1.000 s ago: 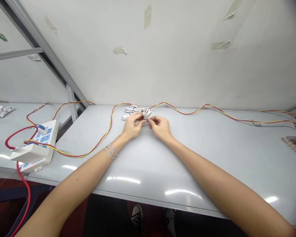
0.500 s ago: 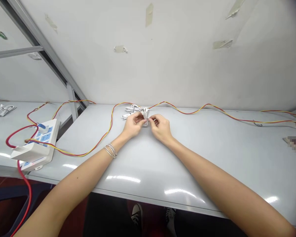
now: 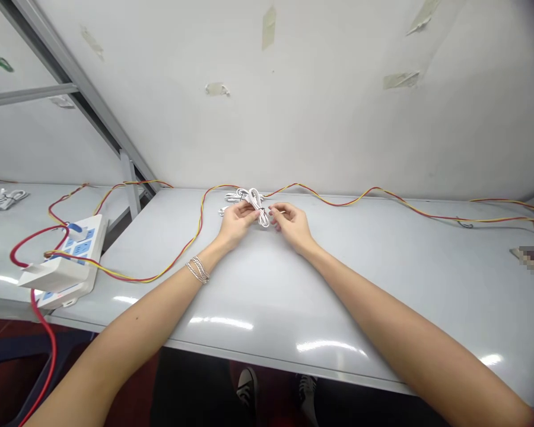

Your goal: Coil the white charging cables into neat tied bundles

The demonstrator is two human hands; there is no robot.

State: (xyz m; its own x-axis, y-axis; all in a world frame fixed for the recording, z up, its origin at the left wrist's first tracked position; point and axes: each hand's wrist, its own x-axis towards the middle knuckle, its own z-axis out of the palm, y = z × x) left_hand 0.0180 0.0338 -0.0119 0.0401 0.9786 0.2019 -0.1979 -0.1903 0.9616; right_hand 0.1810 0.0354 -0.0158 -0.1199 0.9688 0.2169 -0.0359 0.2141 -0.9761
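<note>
Bare arms on this one, both the left forearm (image 3: 137,320) and right forearm (image 3: 404,338), plus a bare left hand (image 3: 237,219) and right hand (image 3: 292,226). The left wrist has a few thin silver chain bracelets (image 3: 199,270) stacked up. Down at the bottom you can spot black canvas high-top sneakers (image 3: 248,382) with pale laces.

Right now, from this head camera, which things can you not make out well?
Head view:
- The white cable bundle: the left hand covers part of it, so those loops are hidden.
- The pixelated object: blurred and cut off by the right edge.
- The power strip: a white block hides part of it.
</note>
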